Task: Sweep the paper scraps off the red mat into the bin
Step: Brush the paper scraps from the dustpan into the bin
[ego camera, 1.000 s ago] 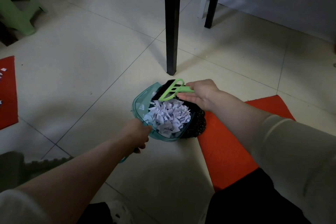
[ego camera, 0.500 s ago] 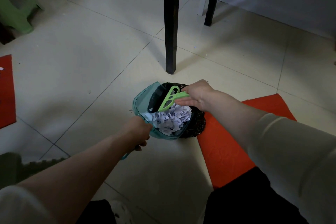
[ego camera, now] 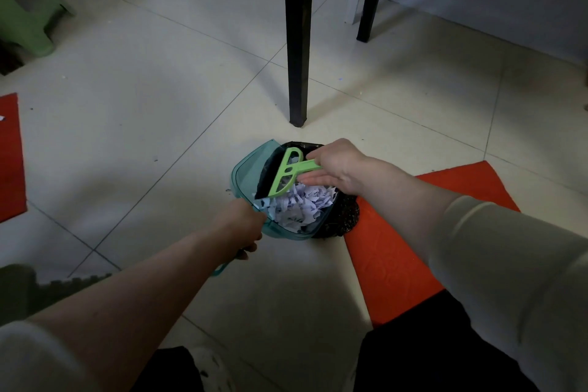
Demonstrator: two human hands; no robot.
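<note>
- Gripping the handle of the teal dustpan (ego camera: 246, 173) with the left hand (ego camera: 242, 226), fingers curled round it
- Just right of that hand, heaped in the pan: paper scraps (ego camera: 302, 205), not yet tipped out
- Gripping the green brush (ego camera: 285, 176) by its handle with the right hand (ego camera: 338, 168), bristles down at the pile
- Below the right hand: black-lined bin (ego camera: 345, 216), touching the red mat (ego camera: 397, 251)
- Emptying step, seemingly; next, raking scraps over the lip into the bin without spilling onto the floor

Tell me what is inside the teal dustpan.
White paper scraps fill the dustpan; the green brush in the right hand reaches in above them. The pan floor beneath and most of the black bin behind are covered.
</note>
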